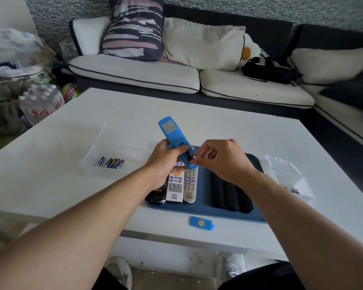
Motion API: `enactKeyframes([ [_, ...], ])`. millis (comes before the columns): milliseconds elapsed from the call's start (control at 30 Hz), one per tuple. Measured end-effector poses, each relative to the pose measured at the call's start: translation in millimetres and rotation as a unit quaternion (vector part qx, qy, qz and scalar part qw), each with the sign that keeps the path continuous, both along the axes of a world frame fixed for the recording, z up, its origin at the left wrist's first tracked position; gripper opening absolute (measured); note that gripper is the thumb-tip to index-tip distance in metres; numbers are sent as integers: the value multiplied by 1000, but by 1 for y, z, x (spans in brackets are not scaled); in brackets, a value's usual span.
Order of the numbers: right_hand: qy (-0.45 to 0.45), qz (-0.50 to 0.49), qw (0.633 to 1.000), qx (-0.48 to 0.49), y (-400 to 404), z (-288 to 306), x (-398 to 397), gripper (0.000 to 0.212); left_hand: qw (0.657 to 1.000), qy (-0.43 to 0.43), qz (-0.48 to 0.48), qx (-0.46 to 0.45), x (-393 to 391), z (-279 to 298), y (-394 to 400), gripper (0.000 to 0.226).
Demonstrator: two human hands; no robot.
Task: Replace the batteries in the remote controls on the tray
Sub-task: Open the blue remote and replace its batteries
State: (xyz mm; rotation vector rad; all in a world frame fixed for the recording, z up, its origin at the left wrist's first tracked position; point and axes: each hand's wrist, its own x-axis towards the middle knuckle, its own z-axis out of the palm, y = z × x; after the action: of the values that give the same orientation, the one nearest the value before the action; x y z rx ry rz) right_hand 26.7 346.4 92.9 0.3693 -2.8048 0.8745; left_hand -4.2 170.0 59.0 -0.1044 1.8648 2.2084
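White table (228, 130) in a living room, seen from above. Nearest, by the front edge: small blue battery cover (202, 223), lying flat, just in front of the blue tray (203, 206). On the tray, side by side: white remote (175, 185), beige remote (190, 185), black remotes (231, 191) to the right. Above the tray: blue remote (173, 133), back side up, tilted, gripped in the left hand (166, 162) with fingers curled round it. Right hand (220, 160) pinching a battery (189, 154) at the open slot of the blue remote. Left of the tray: clear box (96, 147) with loose batteries (110, 162). Right of the tray: another clear box (289, 176) with a few small batteries. Far back: sofa (134, 72) with cushions.
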Motion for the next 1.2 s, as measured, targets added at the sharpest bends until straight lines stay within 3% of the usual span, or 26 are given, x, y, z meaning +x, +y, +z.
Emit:
enactKeyframes([
  [600, -46, -4, 999, -22, -3, -5, 2, 11, 1000, -13, -24, -11, 2, 2, -3, 24],
  [900, -164, 8, 982, -94, -4, -9, -2, 33, 997, 3, -66, -35, 4, 4, -5, 26],
  [1200, -157, 28, 987, -2, -7, -11, 2, 21, 995, -2, -94, -46, 8, 5, -1, 28],
])
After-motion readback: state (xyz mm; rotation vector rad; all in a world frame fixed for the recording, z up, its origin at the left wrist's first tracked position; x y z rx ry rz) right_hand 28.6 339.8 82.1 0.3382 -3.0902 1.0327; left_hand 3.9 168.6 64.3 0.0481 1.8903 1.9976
